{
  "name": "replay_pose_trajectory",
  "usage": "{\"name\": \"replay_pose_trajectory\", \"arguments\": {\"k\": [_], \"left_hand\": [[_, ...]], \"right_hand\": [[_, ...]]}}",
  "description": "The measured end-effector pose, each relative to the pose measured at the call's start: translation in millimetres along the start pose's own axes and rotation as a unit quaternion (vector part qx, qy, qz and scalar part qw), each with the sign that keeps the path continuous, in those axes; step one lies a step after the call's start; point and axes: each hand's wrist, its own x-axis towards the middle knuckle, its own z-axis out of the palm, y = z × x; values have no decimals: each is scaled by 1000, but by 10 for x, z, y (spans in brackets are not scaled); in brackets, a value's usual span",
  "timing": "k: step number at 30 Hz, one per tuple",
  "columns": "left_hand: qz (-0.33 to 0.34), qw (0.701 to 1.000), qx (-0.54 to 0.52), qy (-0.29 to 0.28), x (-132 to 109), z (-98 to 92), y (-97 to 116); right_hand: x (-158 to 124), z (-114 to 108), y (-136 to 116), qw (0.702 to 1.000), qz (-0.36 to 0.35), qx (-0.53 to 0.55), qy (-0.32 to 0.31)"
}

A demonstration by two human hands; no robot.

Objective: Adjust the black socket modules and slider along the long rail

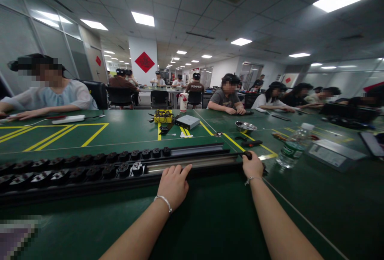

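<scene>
Two long black track rails lie side by side across the green table, with several black round socket modules [108,172] seated along their left lengths. One module with a silvery face [137,168] sits at the right end of the near row. My left hand [174,184] lies on the near rail [210,165], just right of that module, its fingers stretched out. At the rail's right end, my right hand [253,166] is closed round a small black piece [247,155]. The fingers hide most of that piece, and whether it touches the rail I cannot tell.
Right of my hand stand a water bottle [294,146] and a grey box [334,154]. Beyond the rails are an orange-and-black tool [251,143], a metal bowl [246,126], a silver box [187,121] and a yellow cable-wrapped box [163,116]. Other people sit around the table.
</scene>
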Motion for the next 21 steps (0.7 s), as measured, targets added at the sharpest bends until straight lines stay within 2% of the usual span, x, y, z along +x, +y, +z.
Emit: {"name": "replay_pose_trajectory", "arguments": {"k": [8, 21], "left_hand": [[-5, 1000, 7, -6, -3, -19, 15], [-3, 1000, 4, 2, -9, -4, 9]], "right_hand": [[-3, -1, 0, 1000, -5, 1, 12], [-2, -16, 58, 998, 53, 10, 20]]}}
